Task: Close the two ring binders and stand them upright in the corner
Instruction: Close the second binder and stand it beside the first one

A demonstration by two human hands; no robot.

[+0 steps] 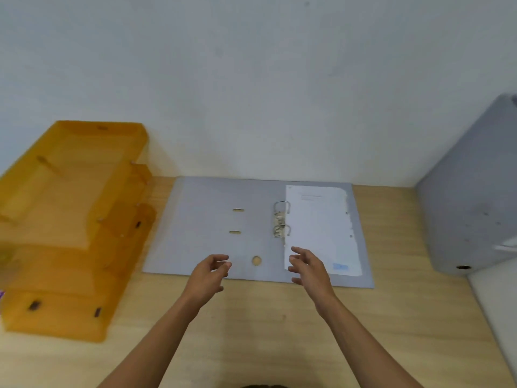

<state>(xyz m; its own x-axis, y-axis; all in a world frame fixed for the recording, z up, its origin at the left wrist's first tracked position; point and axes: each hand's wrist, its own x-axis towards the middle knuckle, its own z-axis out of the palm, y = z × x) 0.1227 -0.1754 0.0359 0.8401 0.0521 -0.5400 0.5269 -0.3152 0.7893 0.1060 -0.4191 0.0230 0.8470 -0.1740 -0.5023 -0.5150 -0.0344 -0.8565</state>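
One binder down, one lying wide open

The open grey ring binder [223, 228] lies flat on the counter [279, 331] against the wall; left hand [208, 275] and right hand [309, 268] hover over its near edge, fingers loose, gripping nothing. Stiff, light board probably; I'd lift the left cover's outer edge.

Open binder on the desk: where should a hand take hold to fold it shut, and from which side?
Probably the free left edge of the open binder, approached from the left by the left hand. That cover lies flat and bare, while the rings and paper weigh down the right half.
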